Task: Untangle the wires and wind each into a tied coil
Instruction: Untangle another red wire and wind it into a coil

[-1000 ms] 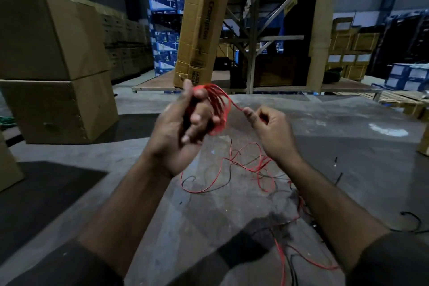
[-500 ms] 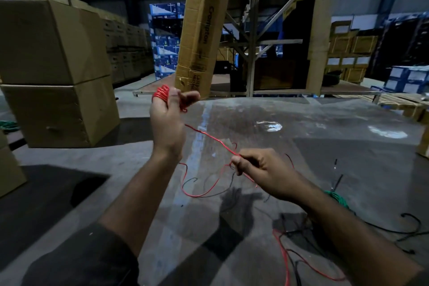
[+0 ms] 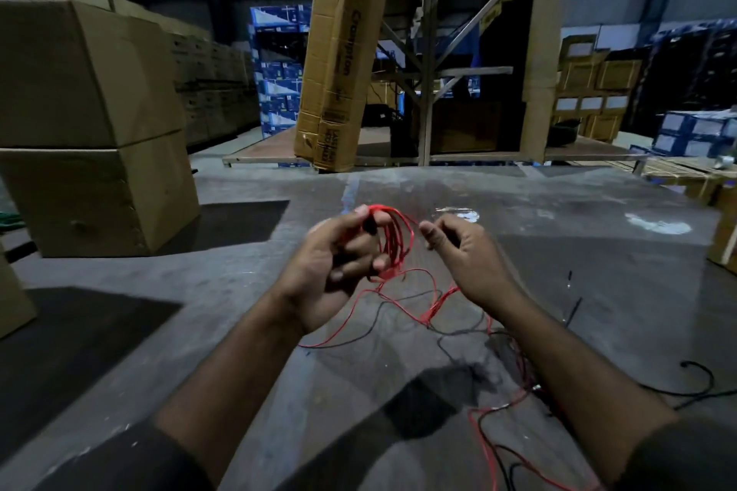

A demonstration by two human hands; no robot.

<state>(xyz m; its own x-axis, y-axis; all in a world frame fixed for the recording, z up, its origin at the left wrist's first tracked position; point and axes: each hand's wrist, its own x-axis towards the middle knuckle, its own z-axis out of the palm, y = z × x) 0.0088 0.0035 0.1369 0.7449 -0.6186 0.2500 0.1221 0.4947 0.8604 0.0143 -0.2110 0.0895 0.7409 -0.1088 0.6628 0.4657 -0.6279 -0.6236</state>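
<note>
Off to my left stand two big stacked brown cardboard boxes (image 3: pixel 91 124), well apart from the work. My left hand (image 3: pixel 323 271) is raised above the grey, scuffed table surface (image 3: pixel 247 291), its fingers curled round a bundle of thin red wire loops (image 3: pixel 393 241), with the thumb pressing the top of the bundle near my fingertips. Just beside it, my right hand (image 3: pixel 466 259) pinches the running strand of the same red wire between thumb and forefinger, close to the loops (the strand itself is too thin there for me to trace exactly).

From the loops the loose red wire (image 3: pixel 402 307) drops to the table and wanders rightward, crossing thin black wires (image 3: pixel 450 335) in a slack tangle under my right forearm. Farther right another black wire (image 3: pixel 698 375) curls on its own.

I judge the job to be partway: one red coil is partly wound and not tied, a good length of red still lies loose, and the black wires look untouched.

What I cannot make out: how many separate wires there are, where the red one ends (it runs off the bottom edge), and whether the black strands are knotted with it or merely lying across.
</note>
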